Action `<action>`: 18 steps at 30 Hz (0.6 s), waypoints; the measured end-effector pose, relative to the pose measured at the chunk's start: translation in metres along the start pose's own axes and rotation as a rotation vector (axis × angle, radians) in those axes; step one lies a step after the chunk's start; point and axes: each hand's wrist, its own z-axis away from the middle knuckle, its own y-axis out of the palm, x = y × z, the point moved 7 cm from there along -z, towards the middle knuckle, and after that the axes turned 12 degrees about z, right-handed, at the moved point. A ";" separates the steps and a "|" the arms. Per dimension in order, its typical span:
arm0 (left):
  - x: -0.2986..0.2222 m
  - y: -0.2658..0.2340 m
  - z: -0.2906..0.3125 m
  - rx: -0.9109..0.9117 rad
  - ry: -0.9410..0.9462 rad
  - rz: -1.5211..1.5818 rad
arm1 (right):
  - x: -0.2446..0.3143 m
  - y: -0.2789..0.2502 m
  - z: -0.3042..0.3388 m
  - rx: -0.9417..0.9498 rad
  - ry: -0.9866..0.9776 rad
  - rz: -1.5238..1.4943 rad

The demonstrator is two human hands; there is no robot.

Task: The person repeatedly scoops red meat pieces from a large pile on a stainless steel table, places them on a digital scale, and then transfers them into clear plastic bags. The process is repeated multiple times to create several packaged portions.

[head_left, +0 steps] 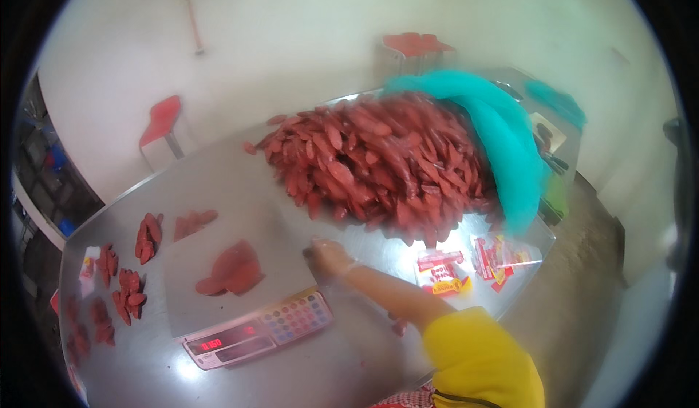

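My right hand (331,256), at the end of a yellow-sleeved arm, hovers over the steel table beside the right edge of a digital scale (258,330). Its fingers are blurred, so whether they hold anything is hard to make out. On the scale's flat metal pan (182,291) lies a small cluster of reddish-brown, elongated pieces (237,270). Beyond the hand rises a large heap of the same pieces (386,160). My left hand does not appear.
Small groups of the pieces (129,295) lie left of the scale, near a white-and-red packet (89,264). Printed plastic bags (443,273) rest to the right. Teal netting (502,146) drapes along the heap. Red stools (162,119) stand by the wall.
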 end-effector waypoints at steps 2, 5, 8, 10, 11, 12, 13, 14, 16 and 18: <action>-0.019 -0.010 0.001 -0.155 0.189 -0.056 | -0.012 -0.017 -0.008 0.102 0.063 0.078; -0.003 -0.008 -0.001 -0.090 -0.215 0.032 | -0.026 -0.079 -0.034 -0.234 0.028 0.142; -0.020 -0.005 -0.013 0.032 -0.085 0.011 | -0.034 -0.130 -0.050 -0.715 -0.025 0.457; -0.004 -0.004 -0.005 0.003 -0.536 0.205 | -0.055 -0.133 -0.072 -0.593 0.075 0.574; 0.002 -0.001 0.003 -0.012 -0.757 0.309 | -0.062 -0.131 -0.079 -0.518 0.076 0.608; -0.006 -0.004 -0.003 -0.052 -0.680 0.269 | -0.068 -0.130 -0.087 -0.443 0.075 0.641; -0.013 -0.007 -0.010 -0.088 -0.603 0.228 | -0.072 -0.123 -0.092 -0.310 0.039 0.638; -0.020 -0.009 -0.014 -0.123 -0.529 0.188 | -0.073 -0.115 -0.095 -0.159 0.010 0.651; -0.027 -0.009 -0.020 -0.159 -0.473 0.211 | -0.065 -0.121 -0.089 -0.182 0.042 0.209; -0.024 -0.006 -0.022 -0.163 -0.542 0.282 | -0.040 -0.124 -0.078 -0.210 0.033 -0.279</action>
